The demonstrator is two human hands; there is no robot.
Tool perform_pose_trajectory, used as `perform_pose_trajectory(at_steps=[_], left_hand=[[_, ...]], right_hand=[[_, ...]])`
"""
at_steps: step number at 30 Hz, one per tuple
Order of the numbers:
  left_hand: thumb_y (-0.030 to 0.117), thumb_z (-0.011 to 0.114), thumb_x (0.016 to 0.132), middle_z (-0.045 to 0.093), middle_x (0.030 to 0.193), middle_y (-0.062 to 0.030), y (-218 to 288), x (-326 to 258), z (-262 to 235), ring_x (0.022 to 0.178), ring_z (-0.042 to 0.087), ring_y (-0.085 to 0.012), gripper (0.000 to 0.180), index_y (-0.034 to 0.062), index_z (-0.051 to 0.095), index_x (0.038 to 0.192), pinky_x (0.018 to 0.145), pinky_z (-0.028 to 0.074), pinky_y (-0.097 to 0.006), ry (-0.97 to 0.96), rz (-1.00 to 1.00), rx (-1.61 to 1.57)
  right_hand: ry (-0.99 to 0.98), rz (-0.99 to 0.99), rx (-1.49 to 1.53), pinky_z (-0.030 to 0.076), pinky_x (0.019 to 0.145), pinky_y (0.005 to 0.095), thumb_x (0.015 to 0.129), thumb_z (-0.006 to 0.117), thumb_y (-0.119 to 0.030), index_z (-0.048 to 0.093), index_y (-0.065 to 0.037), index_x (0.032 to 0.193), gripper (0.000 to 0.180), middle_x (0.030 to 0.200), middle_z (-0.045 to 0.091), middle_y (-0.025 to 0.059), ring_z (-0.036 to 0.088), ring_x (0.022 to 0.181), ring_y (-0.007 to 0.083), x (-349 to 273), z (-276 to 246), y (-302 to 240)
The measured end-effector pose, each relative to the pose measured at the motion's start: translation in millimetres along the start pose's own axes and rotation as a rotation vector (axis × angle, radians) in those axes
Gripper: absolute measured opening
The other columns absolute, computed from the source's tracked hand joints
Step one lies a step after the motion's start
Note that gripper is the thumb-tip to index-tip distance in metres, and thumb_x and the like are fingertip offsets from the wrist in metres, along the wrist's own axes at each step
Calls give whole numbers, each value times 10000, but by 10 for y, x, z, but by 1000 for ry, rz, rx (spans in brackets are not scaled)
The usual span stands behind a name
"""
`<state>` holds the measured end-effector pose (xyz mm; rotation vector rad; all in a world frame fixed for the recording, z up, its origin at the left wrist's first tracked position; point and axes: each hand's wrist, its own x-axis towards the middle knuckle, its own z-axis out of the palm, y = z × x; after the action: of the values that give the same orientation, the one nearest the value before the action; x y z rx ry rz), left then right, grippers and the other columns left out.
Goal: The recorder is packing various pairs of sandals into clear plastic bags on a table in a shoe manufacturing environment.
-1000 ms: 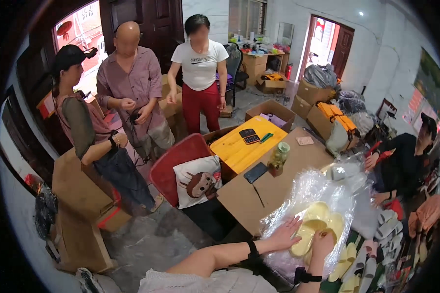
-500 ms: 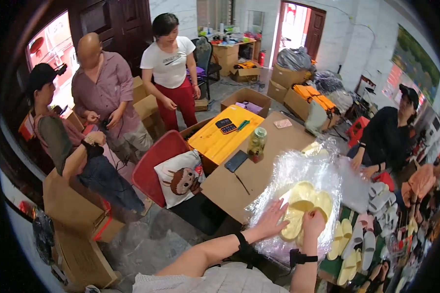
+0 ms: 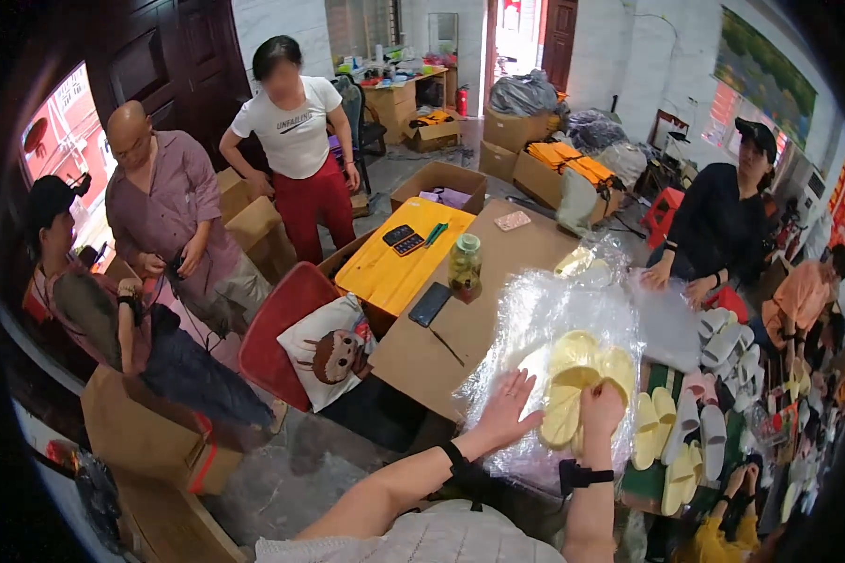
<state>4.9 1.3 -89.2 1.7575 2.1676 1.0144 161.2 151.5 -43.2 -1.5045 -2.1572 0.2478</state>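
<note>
A pair of pale yellow slippers (image 3: 563,408) lies side by side on a stack of clear plastic sheets or bags (image 3: 526,324) in front of me. My right hand (image 3: 602,413) is closed at the pair, its fingers curled over the edge of a slipper; the fingertips are hidden. Just left of the slippers, my left hand (image 3: 510,413) lies spread on the shiny plastic with nothing in it. Both wrists wear black bands.
Cardboard (image 3: 507,253) covers the table, bearing a phone (image 3: 430,304) and a jar (image 3: 465,267). More slippers (image 3: 681,479) line the right side. A person in black (image 3: 723,220) works across on the right; several people stand left beyond a red chair (image 3: 286,328).
My left hand has slid leftward off the slipper onto the plastic. The right hand keeps its hold. My view has shifted a little to the right.
</note>
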Motion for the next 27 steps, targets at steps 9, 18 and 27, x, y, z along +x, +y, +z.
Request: perform_pose_trajectory(at_steps=[9, 18, 27], left_hand=[[497, 533, 969, 236, 1597, -282, 61, -2, -9, 1498, 175, -440, 750, -14, 378, 1494, 1212, 188, -491, -77, -17, 46], [326, 664, 914, 277, 1582, -280, -128, 49, 10, 1491, 195, -431, 706, -36, 406, 1463, 1209, 176, -519, -25, 57, 91], [330, 613, 954, 280, 1595, -248, 57, 74, -2, 1493, 205, -417, 682, -15, 377, 1493, 1197, 196, -509, -96, 90, 64]], right_hand=[[72, 200, 83, 482, 623, 454, 797, 657, -253, 568, 18, 714, 297, 665, 603, 197, 604, 652, 389, -325, -445, 461], [418, 617, 659, 423, 572, 299, 835, 681, -132, 571, 26, 771, 203, 654, 558, 28, 488, 610, 104, -1453, -469, 1991], [304, 1406, 437, 481, 683, 423, 876, 699, -317, 679, 34, 899, 353, 767, 651, 136, 611, 749, 273, -3323, -72, 3418]])
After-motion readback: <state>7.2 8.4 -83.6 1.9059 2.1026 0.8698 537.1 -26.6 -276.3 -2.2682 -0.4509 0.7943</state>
